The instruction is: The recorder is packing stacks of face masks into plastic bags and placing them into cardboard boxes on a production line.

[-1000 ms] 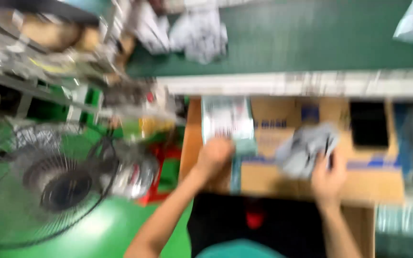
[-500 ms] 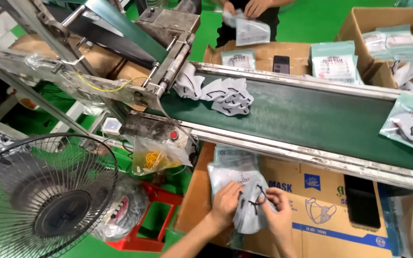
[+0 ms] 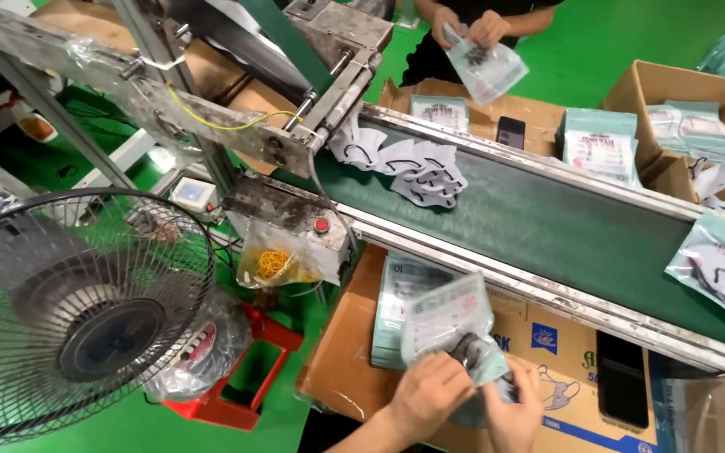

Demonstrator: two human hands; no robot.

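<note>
My left hand [image 3: 424,396] and my right hand [image 3: 513,411] both grip a clear plastic pouch [image 3: 449,320] with a pale printed face, and a dark-strapped stack of face masks [image 3: 473,352] sits partly inside its mouth. The pouch is held over a cardboard box [image 3: 354,369] that serves as a work surface. A pile of flat empty pouches [image 3: 396,294] lies just behind the held one. A heap of white face masks [image 3: 417,168] rests on the green conveyor belt [image 3: 564,231] beyond.
A wire-guarded fan [image 3: 69,310] stands at the left. A metal machine frame [image 3: 211,101] slopes over the belt's start, with a bag of rubber bands [image 3: 277,267] under it. Another person's hands [image 3: 467,29] hold a pouch across the belt. A filled pouch [image 3: 719,268], a black phone [image 3: 623,377] and boxes of packed pouches [image 3: 690,117] are at right.
The view has tilted up and steadied from a blur. My hands have come together on the pouch and masks, which now sit lower and closer to me.
</note>
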